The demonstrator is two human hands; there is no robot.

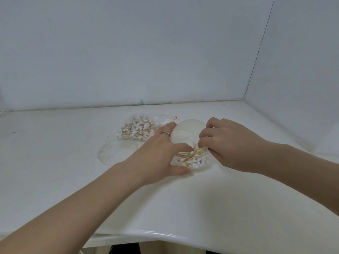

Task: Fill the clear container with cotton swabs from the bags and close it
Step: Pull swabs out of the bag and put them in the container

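The clear round container [185, 133] stands mid-table with a heap of wooden-stick cotton swabs [194, 159] in its near side. My left hand [156, 153], a ring on one finger, grips the container from the left, thumb at the near rim and fingers at the far rim. From the right, my right hand [225, 143] reaches in, its bent fingertips closed on swabs at the top of the heap. A clear bag of cotton swabs [137, 130] lies just behind and left of the container. Part of the container's right wall is hidden by my right hand.
A clear round lid [117, 151] lies flat on the white table [201, 198], left of my left hand. A thin red strip [175, 118] sticks up by the bag. White walls close off the back and right; the table's front edge curves near me.
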